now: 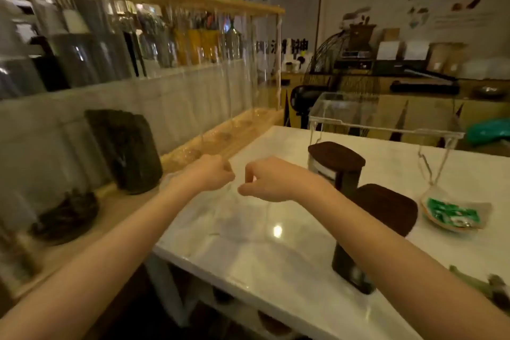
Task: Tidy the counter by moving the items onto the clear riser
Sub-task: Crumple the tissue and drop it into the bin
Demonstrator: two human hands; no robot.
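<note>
Both of the person's hands hang over the white marble surface [276,262], out in front and close together. The left hand [209,174] is curled into a loose fist; the right hand [269,181] has its fingers bent down with thumb and forefinger nearly pinched. There may be something thin and clear between them, as faint glassy edges show just below the knuckles, but I cannot tell whether either grip really holds anything.

The things to be tidied sit to the right. Two dark canisters stand upright: the far canister [335,167] with a flat brown lid, just behind the right wrist, and the near canister [367,234], partly hidden by the right forearm. Beyond them a small dish [455,214] holds green packets. The clear riser [386,124] stands at the back of the surface, its top bare, its thin legs straddling the area by the far canister and the dish.

The canisters look rigid and smooth-walled, probably glass or hard plastic, and of fair weight if full. I would take each around the body under the lid, since a lid may simply lift off. The dish looks shallow and light, and its packets would slide out if tipped, so it wants holding level by the rim. The riser looks thin and likely slick, so things should be set down gently, well in from its edge
</note>
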